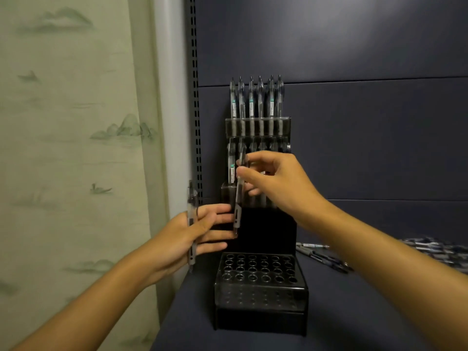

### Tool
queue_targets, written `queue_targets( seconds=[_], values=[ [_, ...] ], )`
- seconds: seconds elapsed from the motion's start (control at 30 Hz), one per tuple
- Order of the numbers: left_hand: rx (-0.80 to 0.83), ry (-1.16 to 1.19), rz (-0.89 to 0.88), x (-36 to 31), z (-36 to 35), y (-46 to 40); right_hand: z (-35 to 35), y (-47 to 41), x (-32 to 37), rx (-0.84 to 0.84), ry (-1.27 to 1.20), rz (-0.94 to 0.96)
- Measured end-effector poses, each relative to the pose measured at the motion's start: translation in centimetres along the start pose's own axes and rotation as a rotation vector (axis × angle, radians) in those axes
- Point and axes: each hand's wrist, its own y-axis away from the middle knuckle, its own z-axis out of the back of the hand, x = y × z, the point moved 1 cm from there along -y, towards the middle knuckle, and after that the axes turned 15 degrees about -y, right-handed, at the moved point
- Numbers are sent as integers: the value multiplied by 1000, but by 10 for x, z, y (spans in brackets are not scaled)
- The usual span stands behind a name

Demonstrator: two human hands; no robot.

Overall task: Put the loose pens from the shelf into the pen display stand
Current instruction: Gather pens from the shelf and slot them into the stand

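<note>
A clear-barrelled pen (239, 191) is pinched between the thumb and fingers of the right hand (276, 183), and is held nearly upright in front of the middle tier of the pen display stand (260, 295). Its lower end lies against the fingertips of the left hand (192, 234). A second pen (192, 224) is held upright in the left hand, clamped by the thumb against the palm, while the fingers are stretched out toward the stand.

The stand is black and stepped in three tiers. The top tier (258, 126) is filled with a row of upright pens (257, 100), each carrying a white label with a green band; the printing on the labels is too small to be read. One labelled pen (231, 168) is seen standing at the left end of the middle tier, the rest of that tier being hidden behind the right hand. The bottom tier (258, 268) shows rows of round holes with nothing in them.

The stand is set on a dark blue shelf (354, 312) against a dark back panel (354, 135). Loose pens (321, 254) are strewn on the shelf to the right of the stand. A pale green curtain (71, 148) printed with misty hills hangs to the left.
</note>
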Motion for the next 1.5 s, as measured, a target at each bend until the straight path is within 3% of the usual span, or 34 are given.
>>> queue_targets(
  seconds=[0.2,0.6,0.8,1.03,1.27,1.5],
  values=[
    [-182,37,56,18,19,3,-7,15,-30,-30,93,-78],
    [-196,1,83,34,22,13,-21,29,-55,-17,216,-35],
    [-191,-8,86,38,20,16,-28,37,-65,-6,188,-141],
    [-187,-56,43,35,18,16,-25,41,-64,77,403,-158],
    [-152,-213,-50,13,7,13,-43,35,-3,125,270,62],
    [-99,-311,-155,-11,-13,7,-63,29,15,202,378,99]
  ],
)
